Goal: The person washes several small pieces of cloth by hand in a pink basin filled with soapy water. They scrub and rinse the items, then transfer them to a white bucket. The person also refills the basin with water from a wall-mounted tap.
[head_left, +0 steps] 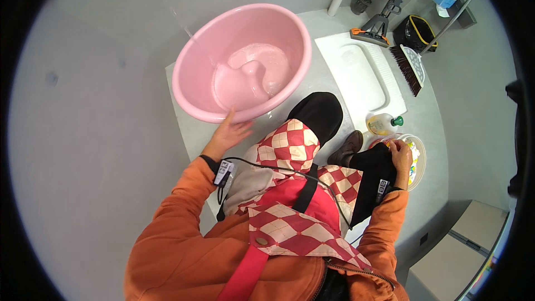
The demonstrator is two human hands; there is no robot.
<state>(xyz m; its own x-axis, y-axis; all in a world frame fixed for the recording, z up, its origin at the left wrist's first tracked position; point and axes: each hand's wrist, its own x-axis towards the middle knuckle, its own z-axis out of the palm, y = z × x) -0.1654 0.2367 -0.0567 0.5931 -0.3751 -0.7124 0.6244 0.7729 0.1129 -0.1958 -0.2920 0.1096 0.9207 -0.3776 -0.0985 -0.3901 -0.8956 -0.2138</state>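
Note:
A large pink oval tub [192, 97] stands on the floor before me, with a little water in its bottom. My left hand [227, 134] is at its near rim, fingers spread, one fingertip touching the edge. Down at my right side, my right hand [400, 157] reaches over a round pale basin [422, 161]. White, yellow and multicoloured pieces [413, 161] show in that basin beside the hand. My right fingers are bent and bunched together; what lies between them is hidden. A clear pump bottle with yellowish liquid and a green top [383, 124] stands just beyond the basin.
A thin stream of water falls into the tub from the upper left. Right of the tub is a white squat toilet [356, 72]. A mop [372, 34], a broom [411, 69] and a black bin [415, 32] stand behind it. A pale cabinet [454, 256] is at lower right.

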